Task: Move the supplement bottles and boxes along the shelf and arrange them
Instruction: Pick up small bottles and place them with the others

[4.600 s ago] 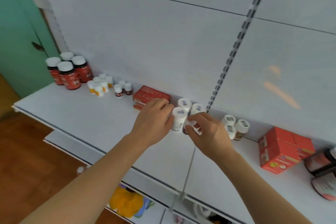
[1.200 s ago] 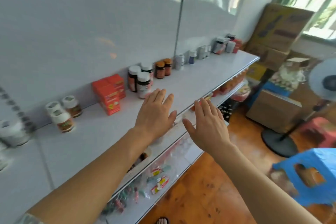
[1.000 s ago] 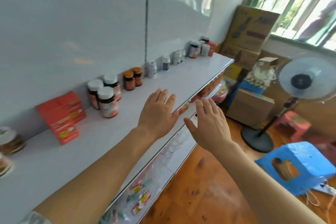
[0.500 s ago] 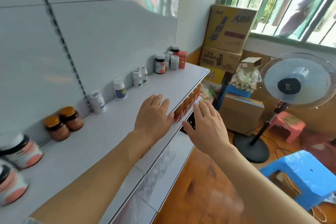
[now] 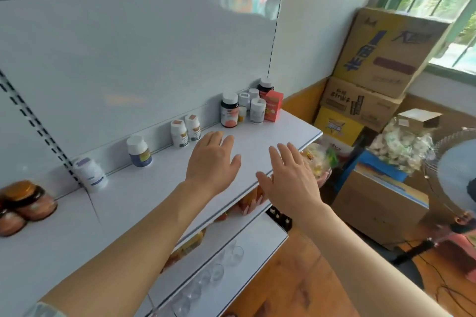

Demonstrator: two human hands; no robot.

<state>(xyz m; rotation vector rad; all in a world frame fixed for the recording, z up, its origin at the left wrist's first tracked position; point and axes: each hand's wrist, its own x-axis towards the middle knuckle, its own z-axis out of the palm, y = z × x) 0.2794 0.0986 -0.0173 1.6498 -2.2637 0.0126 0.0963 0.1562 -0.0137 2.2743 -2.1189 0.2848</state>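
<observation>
Both hands reach flat over the shelf [image 5: 257,134], left hand [image 5: 212,162] and right hand [image 5: 291,177] with fingers spread, holding nothing; supplement bottles [image 5: 229,110] and a red box [image 5: 273,106] stand at the back wall.

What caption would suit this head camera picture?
Both open hands, left hand and right hand, hover over a white shelf lined with supplement bottles.

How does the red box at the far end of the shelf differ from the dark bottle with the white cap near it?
The red box is square-edged; the dark bottle is round. The box is red all over; the bottle has a dark body, a white cap and a pink-orange label. The box stands at the right of the far cluster, nearer the shelf's end; the bottle stands at its left. Both stand upright on the shelf, and neither hand touches them.
</observation>
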